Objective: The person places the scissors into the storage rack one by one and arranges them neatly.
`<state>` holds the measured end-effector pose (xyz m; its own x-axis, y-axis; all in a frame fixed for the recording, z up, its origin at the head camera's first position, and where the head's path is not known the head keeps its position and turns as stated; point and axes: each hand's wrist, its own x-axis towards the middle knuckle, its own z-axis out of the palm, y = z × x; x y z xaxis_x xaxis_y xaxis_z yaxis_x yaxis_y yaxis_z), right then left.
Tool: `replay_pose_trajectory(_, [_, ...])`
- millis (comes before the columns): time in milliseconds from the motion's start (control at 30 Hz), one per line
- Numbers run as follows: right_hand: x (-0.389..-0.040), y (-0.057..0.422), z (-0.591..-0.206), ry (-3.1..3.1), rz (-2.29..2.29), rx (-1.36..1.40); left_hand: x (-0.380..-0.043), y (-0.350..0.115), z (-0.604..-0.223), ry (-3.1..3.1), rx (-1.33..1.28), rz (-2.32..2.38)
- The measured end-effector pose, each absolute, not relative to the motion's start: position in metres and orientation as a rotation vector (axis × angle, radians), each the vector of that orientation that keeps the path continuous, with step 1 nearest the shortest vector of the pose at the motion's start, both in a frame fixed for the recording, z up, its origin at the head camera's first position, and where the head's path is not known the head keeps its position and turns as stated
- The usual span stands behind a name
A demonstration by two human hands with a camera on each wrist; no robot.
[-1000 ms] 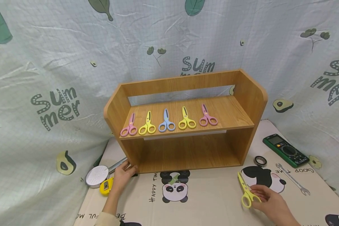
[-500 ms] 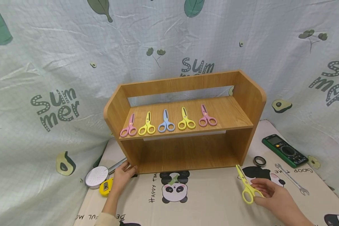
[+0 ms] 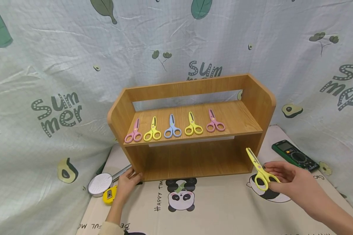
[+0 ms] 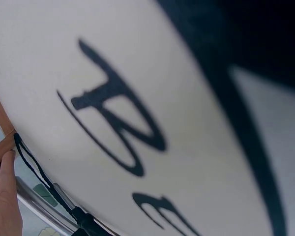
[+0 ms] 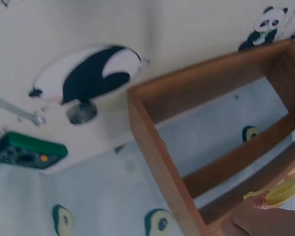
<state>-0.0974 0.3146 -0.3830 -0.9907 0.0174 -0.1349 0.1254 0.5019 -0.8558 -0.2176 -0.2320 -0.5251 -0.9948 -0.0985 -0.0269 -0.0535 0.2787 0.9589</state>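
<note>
My right hand (image 3: 295,179) pinches a pair of yellow scissors (image 3: 257,164) by the handle loops, blades up, in front of the right end of the wooden shelf (image 3: 238,114). On the shelf's upper board lie several scissors in a row: pink scissors (image 3: 136,127) at the left, yellow scissors (image 3: 154,123), blue scissors (image 3: 172,121), another yellow pair (image 3: 191,119), and another pink pair (image 3: 212,117). My left hand (image 3: 126,185) rests against the shelf's lower left corner. In the left wrist view, its extended fingers (image 4: 7,172) touch the wood.
Left of the shelf lie a yellow tape measure (image 3: 109,195), a round white-faced thing (image 3: 100,184) and a metal bar (image 3: 122,172). To the right are a green multimeter (image 3: 294,154), a wrench (image 5: 14,109) and a bearing ring (image 5: 82,113). A printed curtain (image 3: 61,49) hangs behind.
My right hand has lifted the yellow scissors up off the table towards the shelf's right end, and the hand now hides the wrench and ring in the head view. My left hand stays put.
</note>
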Motion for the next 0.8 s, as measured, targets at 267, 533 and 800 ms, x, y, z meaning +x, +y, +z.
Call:
replay_pose_trajectory(267, [-0.120,0.304,-0.337,2.775,-1.505,-0.067,-0.219,-0.232,-0.527,-2.502,0.151,-1.817])
replay_pose_trajectory(533, [-0.152,0.286,-0.300,2.854,-1.449,-0.131,-0.220,-0.231,-0.526,-2.492,0.163,-1.834])
replay_pose_trajectory(800, [-0.184,0.269,-0.276,2.902,-1.332,-0.070,-0.217,-0.232,-0.526,-2.484,0.158,-1.849])
